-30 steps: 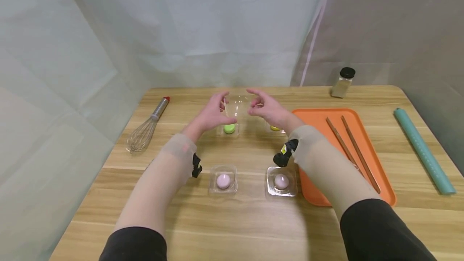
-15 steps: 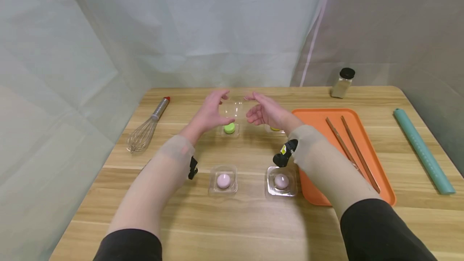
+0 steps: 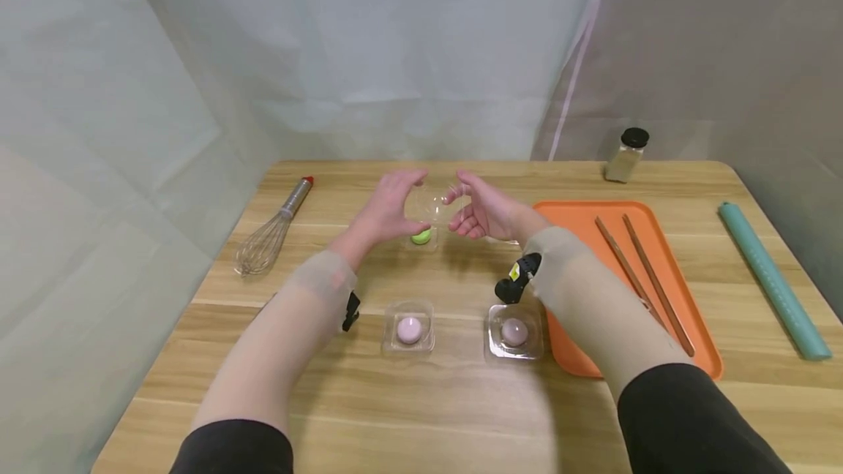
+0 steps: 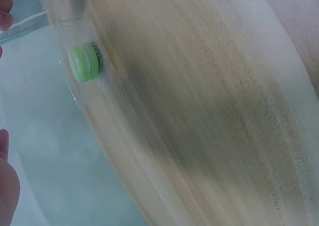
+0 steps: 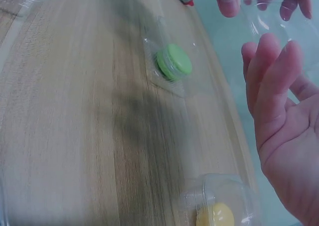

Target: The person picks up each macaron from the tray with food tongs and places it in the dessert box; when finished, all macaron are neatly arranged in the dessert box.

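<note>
Ahead, over the back of the table, my left hand [image 3: 391, 207] grips a clear plastic lid [image 3: 432, 205] between thumb and fingers. My right hand [image 3: 489, 209] is at the lid's right side with fairly straight fingers; fingertips meet its edge, though exact contact is unclear. Below the lid, a green macaron [image 3: 421, 237] sits in a clear plastic box. In the right wrist view, a yellow macaron [image 5: 222, 215] lies in another clear box [image 5: 234, 186]; my right hand mostly hides this box in the head view. Nearer stand two clear boxes, holding a pink macaron [image 3: 409, 330] and a mauve macaron [image 3: 514, 332].
A whisk [image 3: 271, 232] lies at the left. At the right is an orange tray [image 3: 576, 357] bearing chopsticks [image 3: 648, 269], partly under my right forearm. Beyond it are a teal roll [image 3: 773, 280] and a black-capped jar [image 3: 626, 156]. Curtains enclose the table [image 3: 369, 415].
The right fingers let go of their pinch on the lid, spread, then come back against its side. The lid stays in my left hand and shifts slightly right. The head view tilts a little.
</note>
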`<state>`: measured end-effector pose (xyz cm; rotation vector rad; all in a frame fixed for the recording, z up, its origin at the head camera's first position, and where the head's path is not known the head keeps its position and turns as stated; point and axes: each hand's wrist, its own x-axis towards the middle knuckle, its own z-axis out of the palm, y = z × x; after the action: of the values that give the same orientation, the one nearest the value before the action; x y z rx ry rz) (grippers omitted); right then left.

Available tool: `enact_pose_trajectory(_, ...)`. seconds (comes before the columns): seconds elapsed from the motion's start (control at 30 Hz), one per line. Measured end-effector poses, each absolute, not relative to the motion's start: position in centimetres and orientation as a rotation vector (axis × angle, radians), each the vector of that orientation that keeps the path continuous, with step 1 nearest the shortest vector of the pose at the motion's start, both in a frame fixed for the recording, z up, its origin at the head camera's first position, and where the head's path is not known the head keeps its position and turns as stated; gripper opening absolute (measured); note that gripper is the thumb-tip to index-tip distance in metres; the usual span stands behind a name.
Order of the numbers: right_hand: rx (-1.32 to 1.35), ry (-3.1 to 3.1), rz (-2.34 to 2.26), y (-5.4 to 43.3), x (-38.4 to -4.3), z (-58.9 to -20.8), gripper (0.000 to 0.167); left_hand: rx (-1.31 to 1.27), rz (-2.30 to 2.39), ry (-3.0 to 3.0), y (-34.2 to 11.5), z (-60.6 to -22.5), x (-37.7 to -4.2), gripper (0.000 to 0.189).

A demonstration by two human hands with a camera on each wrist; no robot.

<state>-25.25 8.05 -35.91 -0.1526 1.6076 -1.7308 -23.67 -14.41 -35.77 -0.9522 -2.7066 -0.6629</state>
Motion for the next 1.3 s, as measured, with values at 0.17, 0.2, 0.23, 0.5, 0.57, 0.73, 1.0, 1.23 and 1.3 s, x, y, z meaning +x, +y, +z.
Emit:
enact_pose_trajectory(0.17,-0.163,1.601,-1.715,8.1,-25.3,-36.0,0.061,-0.973,-0.635,-2.683,-14.3,-35.8,-23.5,0.091)
enact_pose_trajectory(0.2,-0.161,1.604,-1.714,8.0,-25.4,-36.0,0.060,-0.977,-0.631,-2.680,-14.2,-35.8,-23.5,0.092)
enact_pose_trajectory(0.23,-0.158,1.608,-1.714,8.0,-25.4,-36.1,0.060,-0.983,-0.627,-2.680,-14.2,-35.8,-23.5,0.093)
enact_pose_trajectory(0.5,-0.186,1.706,-1.716,7.8,-25.4,-36.0,0.059,-0.809,-1.062,-2.813,-14.4,-35.9,-23.5,0.098)
enact_pose_trajectory(0.57,-0.196,1.734,-1.718,7.7,-25.3,-36.0,0.057,-0.716,-1.197,-2.853,-14.5,-35.9,-23.5,0.094)
enact_pose_trajectory(0.73,-0.209,1.790,-1.721,7.4,-25.1,-36.0,0.053,-0.590,-1.341,-2.935,-15.1,-35.8,-23.6,0.084)
enact_pose_trajectory(1.0,-0.362,1.926,-1.712,7.1,-25.0,-36.3,0.044,-0.604,-1.414,-3.039,-15.9,-35.6,-23.6,0.062)
enact_pose_trajectory(1.23,-0.480,2.066,-1.621,7.3,-24.8,-36.4,0.044,-0.578,-1.605,-3.009,-16.1,-35.4,-23.5,0.049)
enact_pose_trajectory(1.3,-0.503,2.092,-1.594,7.2,-24.8,-36.4,0.043,-0.602,-1.638,-3.001,-16.2,-35.5,-23.6,0.049)
